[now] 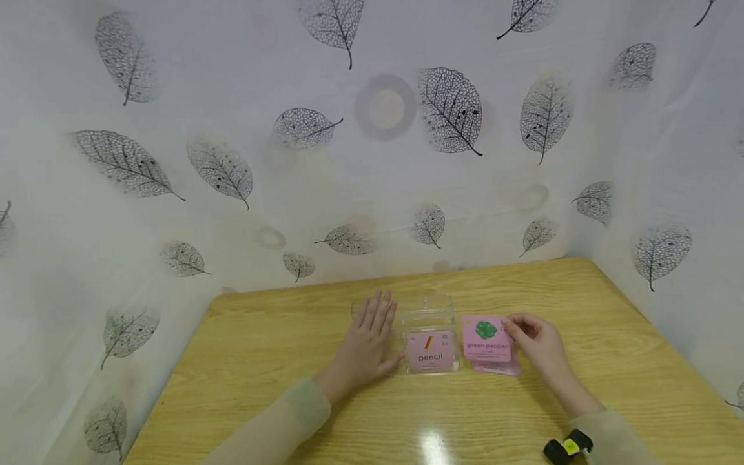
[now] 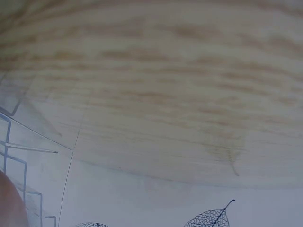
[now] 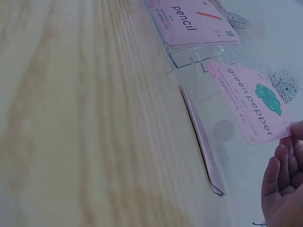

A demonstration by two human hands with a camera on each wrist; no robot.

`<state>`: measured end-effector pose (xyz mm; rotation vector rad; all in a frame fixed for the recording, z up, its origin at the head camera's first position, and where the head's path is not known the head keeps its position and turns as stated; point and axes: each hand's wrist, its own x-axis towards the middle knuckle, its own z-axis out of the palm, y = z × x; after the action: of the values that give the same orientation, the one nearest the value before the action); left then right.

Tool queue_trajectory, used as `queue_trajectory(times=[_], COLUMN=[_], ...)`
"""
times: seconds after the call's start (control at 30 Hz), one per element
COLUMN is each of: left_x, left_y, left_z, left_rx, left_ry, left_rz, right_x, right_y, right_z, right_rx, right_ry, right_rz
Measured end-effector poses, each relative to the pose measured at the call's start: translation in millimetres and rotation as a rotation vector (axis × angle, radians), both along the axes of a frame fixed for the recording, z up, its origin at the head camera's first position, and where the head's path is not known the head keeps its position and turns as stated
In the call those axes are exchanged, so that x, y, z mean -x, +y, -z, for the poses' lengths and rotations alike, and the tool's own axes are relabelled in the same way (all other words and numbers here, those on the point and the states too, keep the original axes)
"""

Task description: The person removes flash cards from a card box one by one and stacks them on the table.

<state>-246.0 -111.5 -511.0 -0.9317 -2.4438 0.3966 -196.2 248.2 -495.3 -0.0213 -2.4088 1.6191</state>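
My right hand (image 1: 539,343) pinches a pink flashcard (image 1: 485,336) by its right edge; it reads "green pepper" and has a green picture. In the right wrist view that green pepper card (image 3: 253,106) is raised above a small stack of pink cards (image 3: 203,142) lying on the table. To the left, a clear plastic holder (image 1: 427,318) has a "pencil" card (image 1: 431,352) in its front section, facing up. My left hand (image 1: 367,339) lies with its fingers straight at the holder's left side, covering part of it.
The wood-grain table (image 1: 261,361) carries all of this. A white curtain (image 1: 372,181) with a leaf print hangs along the back and both sides. A black strap with a yellow patch (image 1: 569,445) is at the right wrist.
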Motion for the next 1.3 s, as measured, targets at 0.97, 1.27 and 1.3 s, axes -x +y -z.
queue_trajectory(times=[0.97,1.27,1.3], left_x=[0.1,0.6,0.4], left_y=[0.1,-0.6,-0.6], left_z=[0.5,1.2,0.9], left_rx=[-0.007,-0.012,-0.011], left_ry=[0.0,0.007,0.008], left_rz=[0.006,0.011,0.009], right_x=[-3.0,-0.3,-0.1], right_y=[7.6,9.3,9.6], right_z=[5.8,9.4,9.6], right_rx=[-0.128,-0.179,-0.177], right_ry=[-0.101,-0.103,-0.102], right_rz=[0.023,0.024,0.024])
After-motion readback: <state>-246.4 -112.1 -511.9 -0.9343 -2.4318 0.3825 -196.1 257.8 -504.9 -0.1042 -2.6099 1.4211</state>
